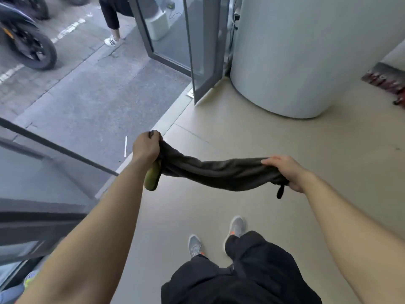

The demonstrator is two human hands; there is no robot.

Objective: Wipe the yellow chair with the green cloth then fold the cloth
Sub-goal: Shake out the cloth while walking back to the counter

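The green cloth (219, 173) is hanging in the air between both hands, bunched into a long, sagging roll. It is looking dark in this light, with a yellow-green end showing just under the left fist. The left hand (145, 148) is gripping one end, fingers curled tight round the fabric and the arm reaching forward. The right hand (285, 172) is holding the other end a little lower, fingers wrapped over the top of the bunch, with a short dark loop dangling beneath it.

Below the cloth, the person's grey shoes (237, 226) and black trousers (252, 270) are standing on a pale beige floor (285, 139). A white rounded column (295, 62) is rising ahead on the right, beside an open glass door (197, 51). Beyond the threshold, grey pavement (87, 95) is stretching out to a parked motorbike (28, 40).
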